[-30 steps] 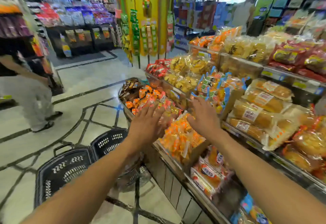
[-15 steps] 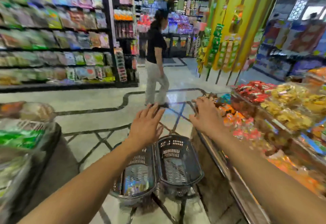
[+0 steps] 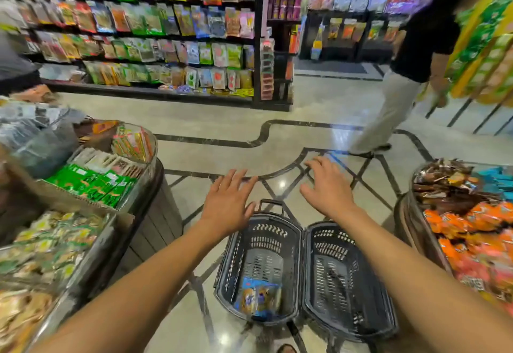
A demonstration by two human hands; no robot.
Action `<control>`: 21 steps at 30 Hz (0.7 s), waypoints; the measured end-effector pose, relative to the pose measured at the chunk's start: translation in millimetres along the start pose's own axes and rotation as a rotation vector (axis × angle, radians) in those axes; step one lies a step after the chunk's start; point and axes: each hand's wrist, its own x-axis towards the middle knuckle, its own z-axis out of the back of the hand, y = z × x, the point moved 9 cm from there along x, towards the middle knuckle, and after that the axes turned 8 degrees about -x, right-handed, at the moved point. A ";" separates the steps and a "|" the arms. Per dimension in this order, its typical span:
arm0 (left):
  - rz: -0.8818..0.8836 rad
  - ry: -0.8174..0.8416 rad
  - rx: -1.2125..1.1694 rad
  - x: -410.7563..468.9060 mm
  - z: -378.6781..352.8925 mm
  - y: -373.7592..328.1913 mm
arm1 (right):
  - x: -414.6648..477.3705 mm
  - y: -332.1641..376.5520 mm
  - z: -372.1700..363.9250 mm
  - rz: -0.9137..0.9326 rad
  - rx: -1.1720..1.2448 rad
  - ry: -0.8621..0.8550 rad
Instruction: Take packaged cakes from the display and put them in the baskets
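Note:
Two dark plastic baskets stand side by side on the floor below me. The left basket (image 3: 236,258) holds a blue-wrapped packaged cake (image 3: 258,297) at its near end. Nothing shows inside the right basket (image 3: 344,275). My left hand (image 3: 226,200) hovers above the far end of the left basket, fingers straight, holding nothing. Above and beyond the right basket is my right hand (image 3: 324,186), also spread and holding nothing. The display (image 3: 458,225) with orange and brown packets stands at the right edge.
A second display stand (image 3: 91,186) with green and mixed packets stands on my left. Tall snack shelves (image 3: 155,33) line the far side of the aisle. A person in a black top and light trousers (image 3: 399,97) walks at the back right.
My view has swung left, away from the cake display, and now looks down on the baskets. Both hands stayed stretched out and hold nothing. The walking person has shifted to the right of the view.

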 end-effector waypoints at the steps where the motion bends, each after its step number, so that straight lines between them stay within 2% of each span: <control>1: 0.007 -0.001 0.001 3.5 -5.2 6.2 | 8.0 0.1 -7.3 0.004 0.009 0.001; 4: 0.036 0.054 0.007 25.7 -45.7 34.3 | 49.9 -2.2 -59.4 0.031 0.023 0.055; 11: 0.097 0.224 -0.044 41.7 -183.7 105.8 | 86.8 -5.2 -236.3 0.035 0.038 0.341; 16: 0.086 0.358 -0.078 32.5 -303.1 152.0 | 60.8 -12.7 -384.7 -0.103 0.130 0.562; 21: 0.086 0.447 -0.136 13.2 -427.8 191.3 | -1.1 -16.2 -555.9 -0.208 0.155 0.807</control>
